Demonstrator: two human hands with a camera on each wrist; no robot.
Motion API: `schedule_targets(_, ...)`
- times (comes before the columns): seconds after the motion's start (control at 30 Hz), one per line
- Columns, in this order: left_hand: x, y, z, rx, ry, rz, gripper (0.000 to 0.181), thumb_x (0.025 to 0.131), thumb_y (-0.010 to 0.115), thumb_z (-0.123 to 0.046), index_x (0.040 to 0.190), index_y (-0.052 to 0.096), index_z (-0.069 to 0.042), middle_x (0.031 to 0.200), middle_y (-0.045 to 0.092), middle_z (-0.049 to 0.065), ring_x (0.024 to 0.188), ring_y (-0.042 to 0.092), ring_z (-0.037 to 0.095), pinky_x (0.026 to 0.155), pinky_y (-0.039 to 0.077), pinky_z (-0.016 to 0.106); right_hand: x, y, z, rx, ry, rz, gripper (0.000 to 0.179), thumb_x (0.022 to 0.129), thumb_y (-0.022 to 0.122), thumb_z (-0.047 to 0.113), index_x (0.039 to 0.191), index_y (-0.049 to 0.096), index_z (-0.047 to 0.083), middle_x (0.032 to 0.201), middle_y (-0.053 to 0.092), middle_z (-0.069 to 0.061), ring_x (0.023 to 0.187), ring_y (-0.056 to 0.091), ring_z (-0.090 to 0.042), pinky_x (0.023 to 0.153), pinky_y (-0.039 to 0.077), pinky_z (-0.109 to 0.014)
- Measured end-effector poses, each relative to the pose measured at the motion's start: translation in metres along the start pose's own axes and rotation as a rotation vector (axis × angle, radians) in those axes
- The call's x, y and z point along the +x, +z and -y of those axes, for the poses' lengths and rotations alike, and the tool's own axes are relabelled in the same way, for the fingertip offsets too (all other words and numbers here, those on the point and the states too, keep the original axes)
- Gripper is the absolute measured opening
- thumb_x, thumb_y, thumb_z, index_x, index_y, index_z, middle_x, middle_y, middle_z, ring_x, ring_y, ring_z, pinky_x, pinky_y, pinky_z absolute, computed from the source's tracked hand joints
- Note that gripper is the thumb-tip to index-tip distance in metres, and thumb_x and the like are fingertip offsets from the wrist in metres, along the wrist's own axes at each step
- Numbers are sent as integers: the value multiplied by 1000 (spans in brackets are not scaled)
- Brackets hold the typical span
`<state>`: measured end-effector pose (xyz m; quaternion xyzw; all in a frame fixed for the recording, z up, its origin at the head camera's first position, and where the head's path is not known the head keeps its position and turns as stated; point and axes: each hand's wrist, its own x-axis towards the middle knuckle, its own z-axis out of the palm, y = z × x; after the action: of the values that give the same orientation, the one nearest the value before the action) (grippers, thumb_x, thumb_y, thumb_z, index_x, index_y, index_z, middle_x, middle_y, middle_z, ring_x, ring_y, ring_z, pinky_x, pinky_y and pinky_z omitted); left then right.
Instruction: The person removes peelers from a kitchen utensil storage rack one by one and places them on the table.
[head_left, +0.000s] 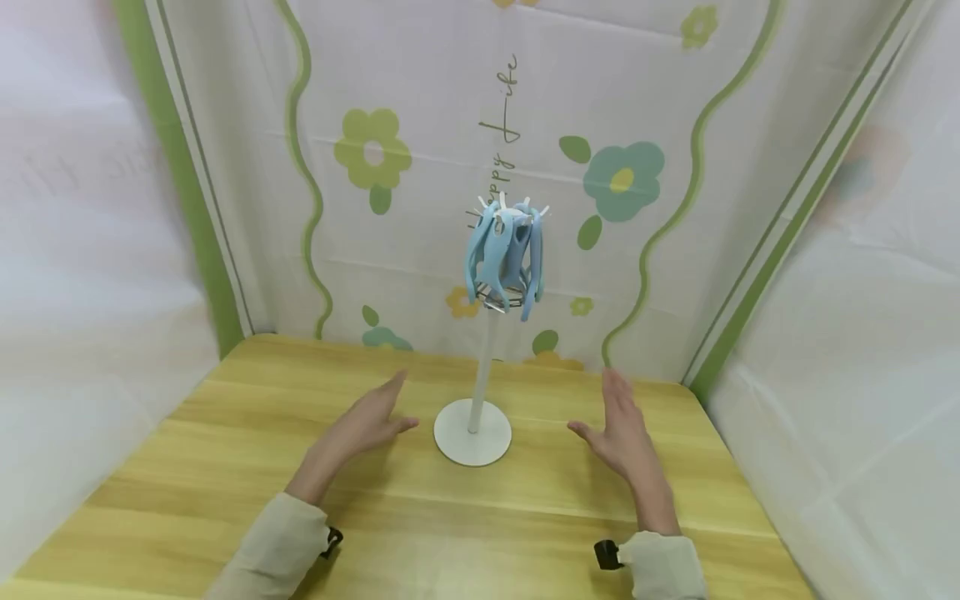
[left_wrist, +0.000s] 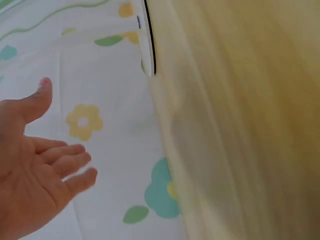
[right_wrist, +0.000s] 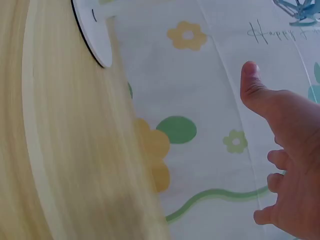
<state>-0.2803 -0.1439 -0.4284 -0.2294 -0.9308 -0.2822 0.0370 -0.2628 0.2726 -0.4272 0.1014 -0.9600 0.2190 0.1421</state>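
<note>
A white stand (head_left: pixel 453 442) with a round flat base and a thin upright pole rises from the wooden table. Around its pronged top hang several light blue plastic pieces (head_left: pixel 495 258), with metal wire parts at their lower ends; their exact kind is hard to make out. To the left of the pole, my left hand (head_left: pixel 363 427) is held over the table, thumb apart from the fingers, holding nothing. My right hand (head_left: pixel 624 433) is on the other side, palm inward and thumb spread, also holding nothing. Neither hand touches the stand.
Wooden table (head_left: pixel 187 467) with its far edge against a white curtain (head_left: pixel 450 67) printed with flowers, green wavy lines and lettering. More white fabric hangs along the left and right sides. Dark straps (head_left: pixel 607 554) show at both wrists.
</note>
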Motion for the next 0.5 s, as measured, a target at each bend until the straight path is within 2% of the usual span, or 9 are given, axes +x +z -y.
schedule_targets(0.17,32,3,-17,-109,140,33,70,97,65,-22,150,32,8,148,47,27,135,49,42,108,46,52,9,-7,15,92,-35,-39,95,93,70,38,159,11,4,164,16,-25,150,15,-49,116,25,-67)
schedule_targets(0.3,61,5,-35,-269,198,52,62,98,63,-16,149,34,5,146,50,26,136,49,42,109,46,51,27,-28,38,225,-96,-148,72,95,69,27,153,34,3,155,38,-25,139,41,-47,107,43,-61)
schedule_targets(0.4,80,4,-49,-363,222,45,59,98,63,-10,148,35,4,143,52,26,133,51,43,107,47,51,45,-50,60,336,-180,-267,54,93,71,16,141,52,1,138,58,-23,123,58,-41,95,56,-50)
schedule_targets(0.5,94,4,-60,-400,242,28,53,97,62,-4,144,40,5,138,56,26,127,58,42,102,53,47,64,-74,82,439,-236,-330,42,93,70,11,132,61,1,124,67,-19,114,64,-33,88,59,-32)
